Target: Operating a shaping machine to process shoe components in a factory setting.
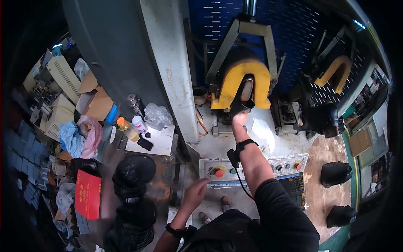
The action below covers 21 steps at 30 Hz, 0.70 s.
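Just beyond the right grip [240, 118], see a shoe [247, 90] pointing lengthwise away inside the yellow pad [228, 86], hard to tell if clasped, well apart from the loosely open left grip [195, 194].

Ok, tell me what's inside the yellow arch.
Between the yellow arch's legs is a dark, shoe-like piece. The right hand is at its near end, fingertips hidden.

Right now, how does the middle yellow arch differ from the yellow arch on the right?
The middle arch looks larger and thicker; the right arch looks smaller and slimmer. The middle arch is bright yellow, while the right arch looks a duller orange-yellow. The person's right hand is just below the middle arch's opening; no hand is near the right arch. Both have an upside-down U shape.
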Tool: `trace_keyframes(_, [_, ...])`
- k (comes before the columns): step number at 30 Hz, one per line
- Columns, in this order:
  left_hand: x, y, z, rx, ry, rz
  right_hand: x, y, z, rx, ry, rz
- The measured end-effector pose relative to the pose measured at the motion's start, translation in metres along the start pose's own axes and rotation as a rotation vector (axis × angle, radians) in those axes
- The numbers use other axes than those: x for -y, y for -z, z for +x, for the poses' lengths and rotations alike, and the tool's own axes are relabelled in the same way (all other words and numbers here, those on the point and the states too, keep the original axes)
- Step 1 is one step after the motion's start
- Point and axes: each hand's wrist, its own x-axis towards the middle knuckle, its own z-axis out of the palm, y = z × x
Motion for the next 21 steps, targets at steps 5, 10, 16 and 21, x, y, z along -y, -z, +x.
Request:
trace_keyframes(5, [-0.037,-0.024,0.014,0.197,-0.022,-0.058,-0.071,0.068,0.113,0.009,-0.148,-0.499])
trace_keyframes(10, [-0.03,-0.046,0.024,0.173,-0.095,-0.184,-0.04,0.125,0.001,0.437,-0.2,0.016])
trace_keyframes(16, [-0.114,-0.126,0.075,0.349,-0.238,-0.33,-0.003,0.349,-0.093,0.647,-0.648,0.253])
trace_keyframes(21, [-0.203,-0.204,0.124,0.314,-0.381,-0.291,-0.007,0.466,-0.097,0.493,-0.68,0.325])
